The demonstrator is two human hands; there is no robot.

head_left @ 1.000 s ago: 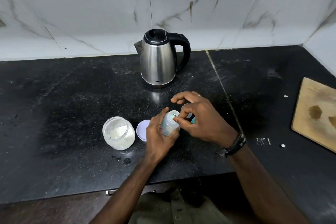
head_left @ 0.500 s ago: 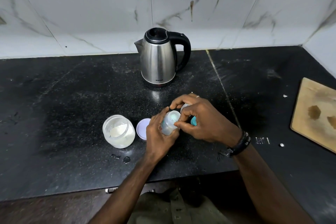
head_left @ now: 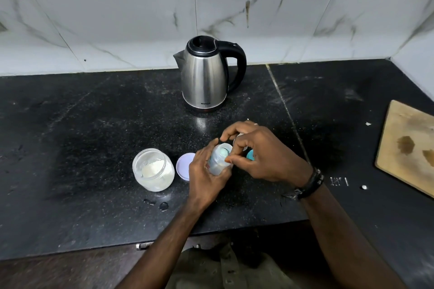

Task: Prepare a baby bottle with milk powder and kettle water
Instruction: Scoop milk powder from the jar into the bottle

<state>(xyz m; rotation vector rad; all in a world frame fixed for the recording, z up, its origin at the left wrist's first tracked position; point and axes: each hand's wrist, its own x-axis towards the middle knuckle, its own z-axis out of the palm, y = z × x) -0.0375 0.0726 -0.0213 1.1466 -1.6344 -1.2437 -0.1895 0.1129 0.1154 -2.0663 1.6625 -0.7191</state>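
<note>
Bottle: a small clear plastic baby bottle [head_left: 217,163] is held just above the near part of the black counter [head_left: 82,148]; its long axis is tilted, the open mouth turned up and away towards the far right, the base lying in the palm.
Left hand: the left hand [head_left: 206,176] is wrapped round the bottle's body, thumb on the far side, fingers curled beneath.
Right hand: the right hand [head_left: 260,155] is set at the bottle's mouth, thumb and forefinger pinched at the rim; something teal [head_left: 250,155] is partly hidden under the palm, and whether it is gripped cannot be told.
Jar: a round clear powder jar [head_left: 153,170], open, with white powder inside, is stood left of the bottle.
Lid: a pale lilac disc-shaped lid [head_left: 185,166] is laid flat between jar and left hand.
Kettle: a brushed steel kettle [head_left: 205,77] with black handle is stood upright further back, spout to the left.
Board: a wooden board [head_left: 408,145], stained, is laid at the right edge.
</note>
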